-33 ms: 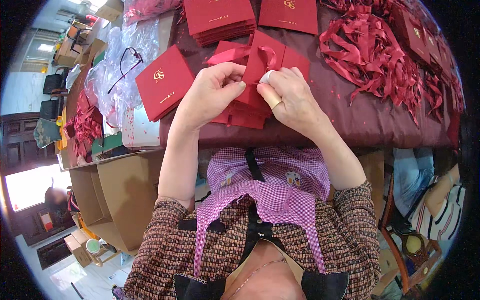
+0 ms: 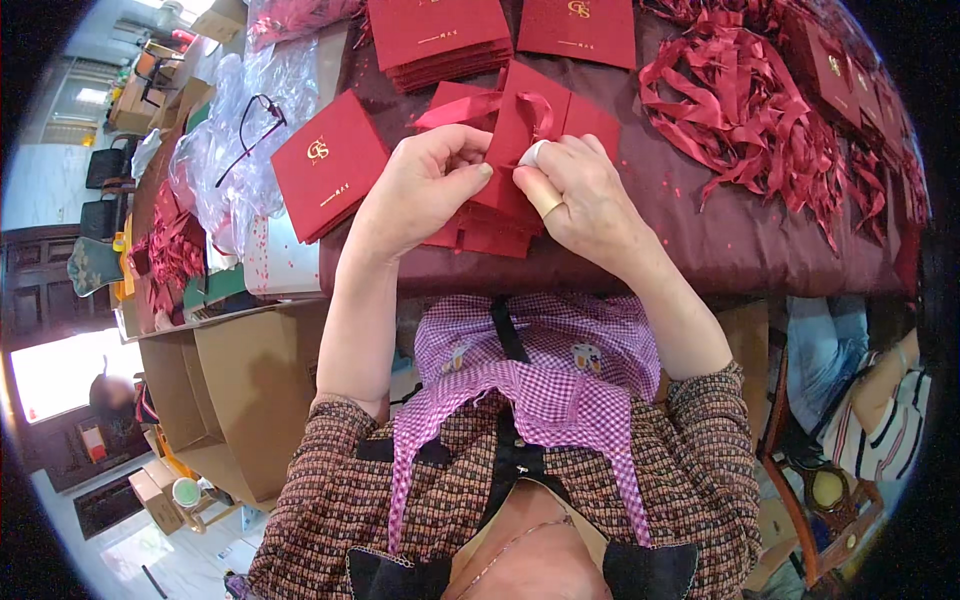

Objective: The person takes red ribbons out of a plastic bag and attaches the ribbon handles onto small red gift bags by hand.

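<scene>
A small red paper bag [image 2: 509, 118] with a red ribbon [image 2: 537, 108] looped at its top is between my hands. My left hand [image 2: 415, 190] is closed at the bag's left edge, its fingertips partly hidden behind the paper. My right hand [image 2: 585, 195] pinches the bag's lower right side, with fingertips curled out of sight. On that hand are a white finger wrap [image 2: 533, 154] and a gold-coloured band [image 2: 540, 192] around the thumb. More flat red bags [image 2: 480, 232] lie stacked beneath my hands.
Stacks of red bags stand at the far side [image 2: 440, 40] and left [image 2: 330, 165]. Loose red ribbons [image 2: 735, 110] heap on the right of the dark tablecloth [image 2: 690, 235]. Glasses [image 2: 250, 140] rest on clear plastic [image 2: 205, 170]. Below left is an open cardboard box [image 2: 255, 390]; another person's legs [image 2: 825, 350] show right.
</scene>
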The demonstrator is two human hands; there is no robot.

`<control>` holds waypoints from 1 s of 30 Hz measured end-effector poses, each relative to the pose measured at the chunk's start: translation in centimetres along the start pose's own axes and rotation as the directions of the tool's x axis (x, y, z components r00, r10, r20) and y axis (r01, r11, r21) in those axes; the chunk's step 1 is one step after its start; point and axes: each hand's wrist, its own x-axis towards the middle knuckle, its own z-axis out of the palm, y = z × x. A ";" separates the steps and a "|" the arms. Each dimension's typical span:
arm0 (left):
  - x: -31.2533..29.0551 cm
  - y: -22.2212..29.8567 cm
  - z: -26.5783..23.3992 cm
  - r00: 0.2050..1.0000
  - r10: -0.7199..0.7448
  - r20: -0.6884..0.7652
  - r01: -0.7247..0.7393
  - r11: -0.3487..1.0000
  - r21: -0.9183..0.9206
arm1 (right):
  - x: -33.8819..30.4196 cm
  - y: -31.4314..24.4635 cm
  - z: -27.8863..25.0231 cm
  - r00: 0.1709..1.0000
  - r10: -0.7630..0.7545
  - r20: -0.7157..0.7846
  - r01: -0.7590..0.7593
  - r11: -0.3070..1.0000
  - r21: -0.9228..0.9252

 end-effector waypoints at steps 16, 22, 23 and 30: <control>-0.8 0.2 1.5 0.995 0.063 -0.083 -0.048 0.984 0.174 | 0.7 -1.7 0.0 0.994 -0.107 -0.013 0.097 0.937 -0.336; -0.6 0.0 0.5 0.993 0.115 -0.001 -0.113 0.980 0.162 | 0.8 -1.1 -1.9 0.997 -0.028 0.067 0.034 0.996 -0.086; -0.5 -0.3 0.6 0.983 0.181 0.017 -0.181 0.964 0.197 | 0.7 -1.0 -2.0 0.997 -0.031 0.067 0.037 0.996 -0.086; -0.2 -0.7 0.9 0.955 0.277 0.104 -0.296 0.904 0.309 | 0.2 -1.6 -3.1 0.981 -0.077 0.179 0.108 0.980 -0.167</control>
